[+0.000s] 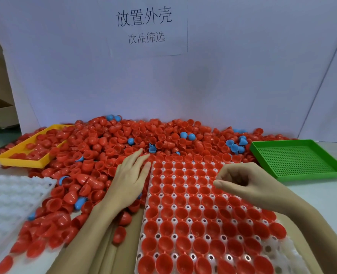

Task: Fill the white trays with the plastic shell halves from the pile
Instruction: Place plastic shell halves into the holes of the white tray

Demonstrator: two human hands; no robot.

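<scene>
A: Location of the white tray [151, 198]?
B: Front centre, its pockets nearly all seated with red shell halves [183, 196], open side up. The pile [124, 139] of red and a few blue shells lies behind and to the left, touching the tray's far edge.

A: Hand status?
B: Left hand [131, 175]: fingers straight, palm down on the pile beside the tray's left edge, gripping nothing. Right hand [236, 179]: above the tray, fingers curled; whether it holds a shell cannot be determined.

A: Surroundings?
B: Second white tray [9, 194] at left, yellow tray [23, 161] far left, green perforated tray [298, 161] at right, printed sign [144, 24] on the backboard.
</scene>
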